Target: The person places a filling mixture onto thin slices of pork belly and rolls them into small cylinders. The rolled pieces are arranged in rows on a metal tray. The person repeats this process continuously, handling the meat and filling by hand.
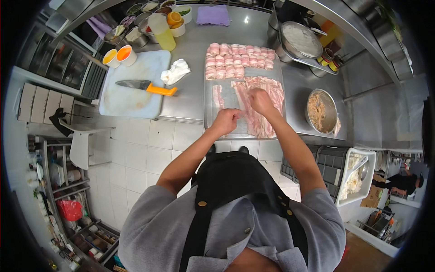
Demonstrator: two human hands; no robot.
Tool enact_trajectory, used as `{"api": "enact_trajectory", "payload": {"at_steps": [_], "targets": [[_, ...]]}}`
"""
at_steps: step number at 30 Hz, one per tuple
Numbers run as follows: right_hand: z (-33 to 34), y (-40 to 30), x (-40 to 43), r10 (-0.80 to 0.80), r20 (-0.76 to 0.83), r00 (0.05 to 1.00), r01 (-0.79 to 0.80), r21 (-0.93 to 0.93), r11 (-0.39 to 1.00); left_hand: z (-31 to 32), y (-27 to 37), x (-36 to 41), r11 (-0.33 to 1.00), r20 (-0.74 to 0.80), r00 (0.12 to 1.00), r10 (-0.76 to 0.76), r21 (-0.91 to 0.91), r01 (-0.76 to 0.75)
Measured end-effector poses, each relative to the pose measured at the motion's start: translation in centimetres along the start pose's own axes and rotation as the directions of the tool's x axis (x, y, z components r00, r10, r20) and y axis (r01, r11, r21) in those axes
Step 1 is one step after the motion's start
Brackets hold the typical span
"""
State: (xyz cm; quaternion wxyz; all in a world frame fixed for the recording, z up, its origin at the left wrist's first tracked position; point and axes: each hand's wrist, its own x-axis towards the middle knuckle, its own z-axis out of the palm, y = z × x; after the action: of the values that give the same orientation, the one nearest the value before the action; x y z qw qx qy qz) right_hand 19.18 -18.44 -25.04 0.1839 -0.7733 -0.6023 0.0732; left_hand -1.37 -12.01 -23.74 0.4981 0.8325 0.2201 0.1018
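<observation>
A metal tray [222,132] lies before me on the steel counter. Raw bacon strips [272,90] overlap in a layer on its right side. My right hand [262,101] is over these strips, fingers curled down onto them; its fingertips are hidden. My left hand [227,121] is curled at the left edge of the layer, thumb and forefinger close together, and whether a strip is between them is unclear. One separate bacon strip [218,96] lies flat just beyond the left hand. Bacon-wrapped rolls [234,61] stand in tight rows at the tray's far end.
A steel bowl of pale minced filling [317,110] stands to the right. At left, a knife with an orange handle [161,89] lies on a white cutting board [136,105], beside a crumpled white cloth [175,71]. A squeeze bottle [163,34] stands behind. A person [404,182] is far right.
</observation>
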Motion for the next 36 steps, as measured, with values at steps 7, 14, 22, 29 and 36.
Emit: {"api": "enact_trajectory", "payload": {"at_steps": [7, 14, 22, 29, 36], "targets": [[4.7, -1.0, 7.2, 0.087, 0.014, 0.996, -0.083, -0.174, 0.981, 1.4, -1.1, -4.0, 0.757, 0.068, 0.976, -0.205, -0.621, 0.202], [-3.2, -0.9, 7.0, -0.081, 0.379, 0.922, -0.086, 0.403, 0.911, 0.0, -2.9, 0.4, 0.921, -0.36, 0.923, -0.139, -0.39, -0.013], [-14.5, -6.6, 3.7, -0.082, 0.149, 0.985, -0.045, 0.692, 0.72, -2.0, 2.3, 6.6, 0.897, 0.209, 0.962, 0.176, -0.436, -0.069], [-18.2, -9.0, 4.8, -0.087, 0.048, 0.995, 0.038, 0.628, 0.777, -1.2, 0.3, 3.8, 0.725, 0.222, 0.97, 0.103, -0.684, 0.079], [-19.5, -10.6, 5.3, -0.175, 0.186, 0.967, -0.005, 0.698, 0.716, -3.3, 1.2, -0.4, 0.974, -0.383, 0.899, 0.215, 0.021, -0.224]]}}
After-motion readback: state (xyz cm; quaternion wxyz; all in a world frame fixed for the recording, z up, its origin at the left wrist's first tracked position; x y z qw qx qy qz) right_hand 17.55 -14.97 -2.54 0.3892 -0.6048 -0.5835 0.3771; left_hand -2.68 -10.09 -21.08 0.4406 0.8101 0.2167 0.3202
